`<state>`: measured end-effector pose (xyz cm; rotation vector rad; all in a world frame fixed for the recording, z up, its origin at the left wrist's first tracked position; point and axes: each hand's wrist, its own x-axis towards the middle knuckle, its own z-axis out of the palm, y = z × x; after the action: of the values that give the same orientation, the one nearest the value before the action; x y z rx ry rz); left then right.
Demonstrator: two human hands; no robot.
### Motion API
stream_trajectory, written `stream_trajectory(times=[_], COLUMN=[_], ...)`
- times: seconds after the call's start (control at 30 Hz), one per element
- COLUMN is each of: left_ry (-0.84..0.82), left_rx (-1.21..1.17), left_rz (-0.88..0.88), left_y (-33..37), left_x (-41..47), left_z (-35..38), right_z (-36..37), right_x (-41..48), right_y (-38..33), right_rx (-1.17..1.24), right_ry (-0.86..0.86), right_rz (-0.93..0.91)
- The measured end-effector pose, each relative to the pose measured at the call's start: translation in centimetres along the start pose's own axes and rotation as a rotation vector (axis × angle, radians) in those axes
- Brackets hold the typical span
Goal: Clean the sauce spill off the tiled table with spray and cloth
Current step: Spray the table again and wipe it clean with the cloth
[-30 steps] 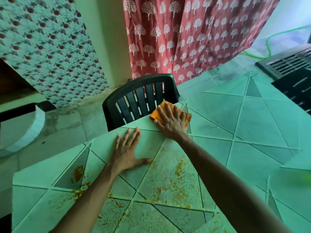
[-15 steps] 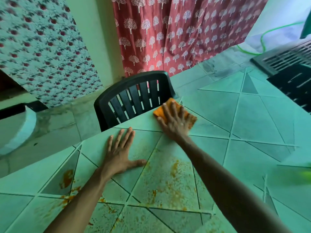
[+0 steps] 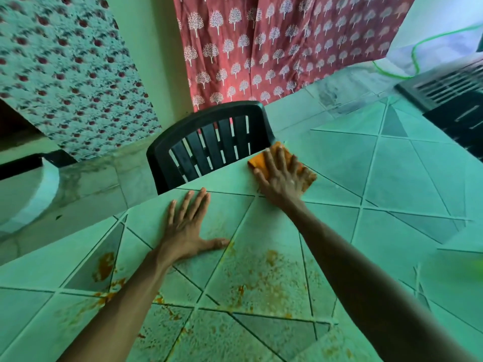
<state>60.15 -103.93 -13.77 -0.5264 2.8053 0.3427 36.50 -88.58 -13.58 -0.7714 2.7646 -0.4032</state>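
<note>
Cloth (image 3: 264, 163) on table (image 3: 392, 165) edge, right of chair (image 3: 209, 142).

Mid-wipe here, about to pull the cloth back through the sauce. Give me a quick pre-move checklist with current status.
1. Right hand flat on the orange cloth: ok.
2. Left hand braced flat on the table, clear of the cloth: ok.
3. Sauce smears gone: not ok, near tiles are soiled.
4. Cloth inside the table edge: ok, but close to it beside the black chair.
5. Spray bottle within reach: cannot tell.
</note>
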Motion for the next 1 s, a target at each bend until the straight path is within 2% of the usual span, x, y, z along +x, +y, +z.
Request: stream_trajectory(times=[0.1,0.23,0.3,0.37,0.43,0.5,0.63,0.73,0.8,0.9,1.0], left_ry=[-0.009,-0.023,-0.041,-0.047,-0.052,-0.049,-0.047,-0.061,-0.066,-0.047,-0.059], left_rx=[-0.014,-0.012,-0.003,-0.002,-0.008,-0.019,-0.035,-0.038,-0.044,-0.033,-0.036], left_rz=[-0.014,-0.006,-0.001,-0.003,-0.005,-0.004,-0.013,-0.003,0.006,0.003,-0.004], left_y=[-0.1,0.1,0.3,0.4,0.4,0.3,0.1,0.2,0.4,0.5,0.4], left_x=[0.0,0.1,0.1,0.2,0.2,0.2,-0.1,-0.1,0.0,-0.1,0.1], left_z=[-0.1,-0.1,-0.2,-0.3,-0.3,-0.4,-0.3,-0.5,-0.6,-0.6,-0.5], right_z=[1.8,1.4,0.2,-0.7,-0.7,0.4,2.2,1.8,0.9,-0.5,-0.1], right_x=[-5.5,-15.0,-15.5,-12.5,-8.3,-5.6,-10.2,-18.6,-22.0,-19.3,-12.8], right_y=[-2.3,2.4,6.0,7.3,5.3,1.8,-1.4,1.7,5.6,8.7,5.1], right_rx=[-0.098,-0.144,-0.19,-0.19,-0.148,-0.099,-0.139,-0.158,-0.208,-0.25,-0.131], right_ry=[-0.035,-0.085,-0.066,-0.037,-0.02,-0.014,-0.026,-0.057,-0.072,-0.059,-0.031], right_rz=[-0.248,-0.441,-0.394,-0.228,-0.083,-0.042,-0.236,-0.379,-0.401,-0.226,-0.015])
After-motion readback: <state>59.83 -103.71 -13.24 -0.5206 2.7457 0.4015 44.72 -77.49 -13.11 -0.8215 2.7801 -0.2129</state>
